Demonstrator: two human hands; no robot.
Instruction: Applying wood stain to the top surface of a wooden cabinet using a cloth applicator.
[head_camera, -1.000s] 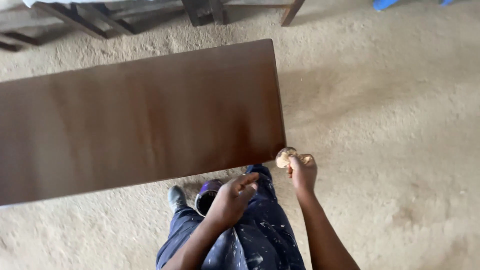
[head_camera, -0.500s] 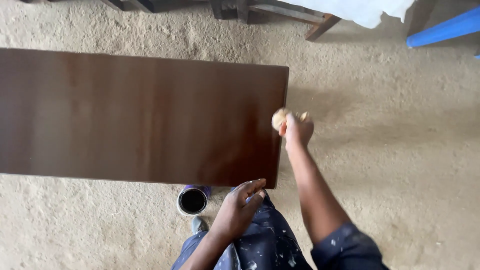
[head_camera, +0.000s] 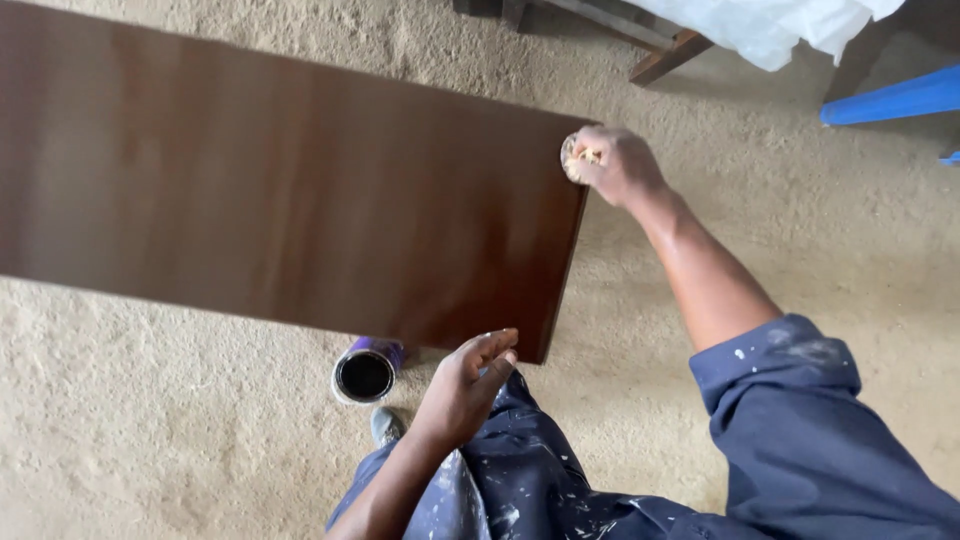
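Long dark-brown wooden board fills centre to 9 o'clock, on sawdust-covered floor. Open round metal tin at 6 o'clock, beside board's near edge. Blue plastic bench at 2 o'clock.

Our right hand is stretched out ahead of us and closed into a fist — its fingers curled tight round something small and pale. The right forearm runs bare from the wrist back to a dark blue sleeve pushed up near the elbow. Our left hand hangs low and close to the body, holding nothing — palm turned inward, fingers loosely extended together, the forearm bare and angled down toward our paint-flecked trousers.
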